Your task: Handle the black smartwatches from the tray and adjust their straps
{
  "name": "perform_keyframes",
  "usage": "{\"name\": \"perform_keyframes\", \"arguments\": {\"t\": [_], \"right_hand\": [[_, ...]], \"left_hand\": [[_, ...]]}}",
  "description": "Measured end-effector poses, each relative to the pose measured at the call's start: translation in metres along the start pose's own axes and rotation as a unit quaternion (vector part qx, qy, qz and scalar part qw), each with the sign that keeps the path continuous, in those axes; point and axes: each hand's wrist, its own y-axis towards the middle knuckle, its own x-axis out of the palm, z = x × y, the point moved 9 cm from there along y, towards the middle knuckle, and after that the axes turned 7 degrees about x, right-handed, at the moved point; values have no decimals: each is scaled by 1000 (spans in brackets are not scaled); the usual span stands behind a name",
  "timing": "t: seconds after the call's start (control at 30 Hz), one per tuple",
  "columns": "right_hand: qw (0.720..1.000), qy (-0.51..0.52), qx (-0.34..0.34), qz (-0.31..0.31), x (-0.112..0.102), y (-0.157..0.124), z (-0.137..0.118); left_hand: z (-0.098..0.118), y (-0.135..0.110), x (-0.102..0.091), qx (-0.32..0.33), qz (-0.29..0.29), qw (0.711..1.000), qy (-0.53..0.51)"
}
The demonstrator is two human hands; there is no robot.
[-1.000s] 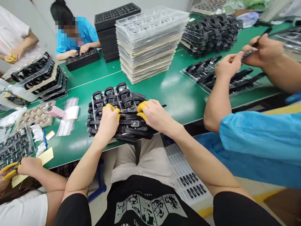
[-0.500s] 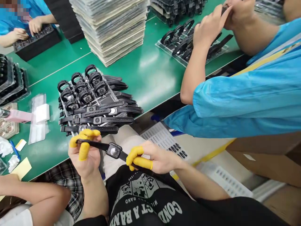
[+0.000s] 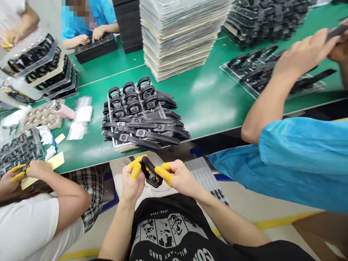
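Note:
Between my two hands, above my lap, a black smartwatch (image 3: 153, 179) hangs with its strap bent into a loop and the sensor side of its case showing. My left hand (image 3: 133, 178) pinches the strap at the upper left of the loop. On the other side my right hand (image 3: 178, 178) grips the strap near the case. Yellow finger covers sit on the thumb and fingertips of both hands. Just beyond, on the green table, a clear tray (image 3: 116, 145) is piled with black watches (image 3: 133, 107), some looped, others lying flat with straps over the edge.
A tall stack of trays (image 3: 182, 40) rises behind. At right, a co-worker's arm (image 3: 280, 87) reaches over another watch tray (image 3: 252, 95). To the left are a pink bottle (image 3: 65, 110), white pads (image 3: 83, 114) and a co-worker's elbow (image 3: 73, 197). The table edge (image 3: 190, 142) runs before me.
The watch's strap was stretched out nearly straight and is now curled into a loop. My hands have come closer together. The camera view has shifted left.

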Motion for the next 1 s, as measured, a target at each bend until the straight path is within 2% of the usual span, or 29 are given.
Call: {"name": "perform_keyframes", "arguments": {"t": [0.07, 0.17, 0.43, 0.63, 0.7, 0.83, 0.93, 1.0], "right_hand": [[999, -28, -18, -7, 7, 2, -5], [998, -61, -20, -25, 16, 3, -6], [998, -24, -13, -57, 21, 7, -11], [1000, 2, -20, -17, 13, 10, -10], [999, 4, -24, -23, 13, 12, -9], [998, 14, -50, -30, 12, 11, -12], [998, -43, -54, -2, 9, 7, -14], [997, -36, -69, -7, 10, 5, -19]], "left_hand": [[4, 1, -3, -17, 24, 999, -38], [7, 3, -3, -37, 23, 996, -76], [12, 10, 10, -43, -32, 993, -101], [8, 14, 15, -74, -99, 987, -99], [6, 15, 17, -79, -122, 985, -92], [7, 15, 22, -77, -157, 982, -70], [11, 13, 23, -50, -171, 983, -49], [15, 11, 23, -28, -169, 985, -30]]}}
